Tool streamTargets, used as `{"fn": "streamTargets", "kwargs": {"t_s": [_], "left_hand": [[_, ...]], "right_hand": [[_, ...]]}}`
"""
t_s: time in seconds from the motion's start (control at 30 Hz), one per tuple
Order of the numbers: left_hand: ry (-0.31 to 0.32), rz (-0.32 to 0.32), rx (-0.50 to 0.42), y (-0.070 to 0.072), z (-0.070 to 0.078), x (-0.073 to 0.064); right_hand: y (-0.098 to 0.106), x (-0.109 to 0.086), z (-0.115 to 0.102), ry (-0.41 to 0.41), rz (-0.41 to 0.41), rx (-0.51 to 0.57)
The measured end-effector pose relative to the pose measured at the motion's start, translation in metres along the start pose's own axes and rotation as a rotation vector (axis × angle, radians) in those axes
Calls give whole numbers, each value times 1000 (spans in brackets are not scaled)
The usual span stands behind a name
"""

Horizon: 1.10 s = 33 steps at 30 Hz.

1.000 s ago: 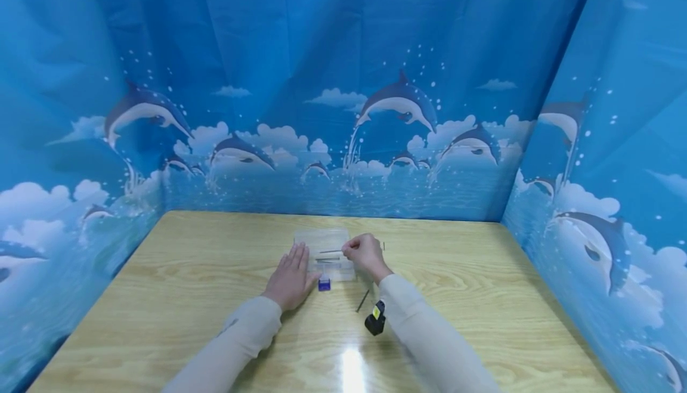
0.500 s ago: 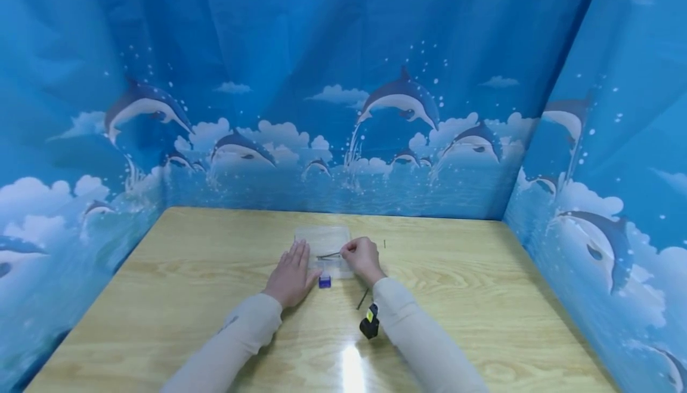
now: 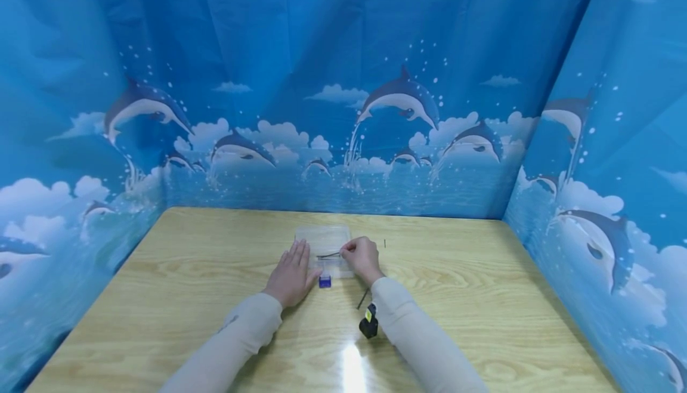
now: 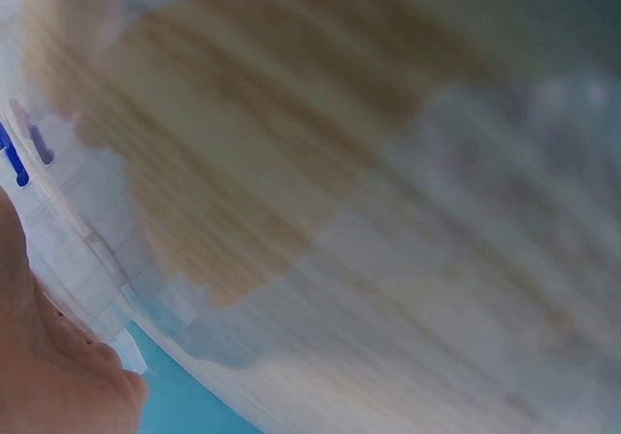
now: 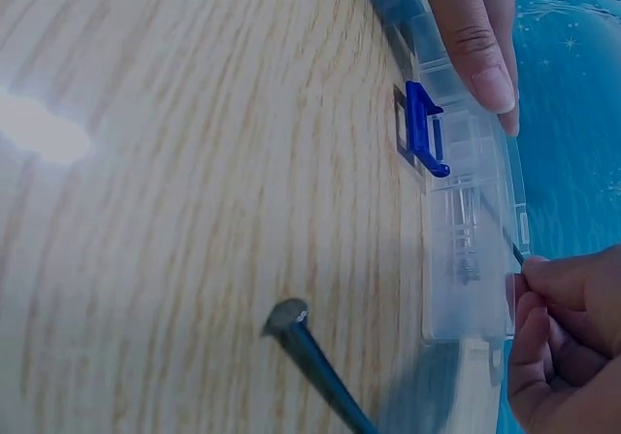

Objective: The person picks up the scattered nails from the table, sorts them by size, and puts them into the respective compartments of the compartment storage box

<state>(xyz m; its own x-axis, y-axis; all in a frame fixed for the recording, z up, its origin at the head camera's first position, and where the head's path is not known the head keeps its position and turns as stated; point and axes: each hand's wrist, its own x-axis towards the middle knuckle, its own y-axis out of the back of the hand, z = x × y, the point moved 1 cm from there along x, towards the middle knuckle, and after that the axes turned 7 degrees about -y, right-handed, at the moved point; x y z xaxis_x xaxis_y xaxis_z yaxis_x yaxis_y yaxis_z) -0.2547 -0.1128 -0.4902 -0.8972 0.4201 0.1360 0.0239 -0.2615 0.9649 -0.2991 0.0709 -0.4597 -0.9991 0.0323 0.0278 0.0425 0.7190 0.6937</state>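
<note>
A clear plastic compartment box (image 3: 338, 235) stands with its lid raised at the back, and a blue latch (image 5: 419, 128) is on its front. My left hand (image 3: 290, 275) rests flat along the box's left side, fingers straight and thumb near the latch. Pinched between thumb and fingertips of my right hand (image 3: 365, 259) is one end of a thin dark nail (image 3: 328, 256); its far end reaches over the box's compartments. In the right wrist view only a short piece of it shows beside the fingertips. Whether it touches another nail inside is unclear.
A larger nail (image 5: 315, 361) with a flat head lies on the wooden table (image 3: 214, 250), near my right wrist. Another small dark nail (image 3: 384, 243) is right of the box. A black device (image 3: 368, 322) sits at my right wrist. Dolphin-print curtains (image 3: 322, 83) border the table.
My right hand has lowered the nail slightly toward the front of the box, and the nail now slants a little. My left hand has stayed in place.
</note>
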Motion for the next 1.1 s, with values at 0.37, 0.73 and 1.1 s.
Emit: {"fn": "streamTargets", "kwargs": {"t_s": [0.37, 0.73, 1.1], "left_hand": [[0, 5, -27, 0, 3, -1], [7, -18, 16, 0, 1, 1], [21, -23, 7, 3, 3, -2]], "right_hand": [[1, -1, 2, -3, 14, 10], [5, -2, -1, -15, -14, 37], [35, -18, 5, 4, -64, 41]]}}
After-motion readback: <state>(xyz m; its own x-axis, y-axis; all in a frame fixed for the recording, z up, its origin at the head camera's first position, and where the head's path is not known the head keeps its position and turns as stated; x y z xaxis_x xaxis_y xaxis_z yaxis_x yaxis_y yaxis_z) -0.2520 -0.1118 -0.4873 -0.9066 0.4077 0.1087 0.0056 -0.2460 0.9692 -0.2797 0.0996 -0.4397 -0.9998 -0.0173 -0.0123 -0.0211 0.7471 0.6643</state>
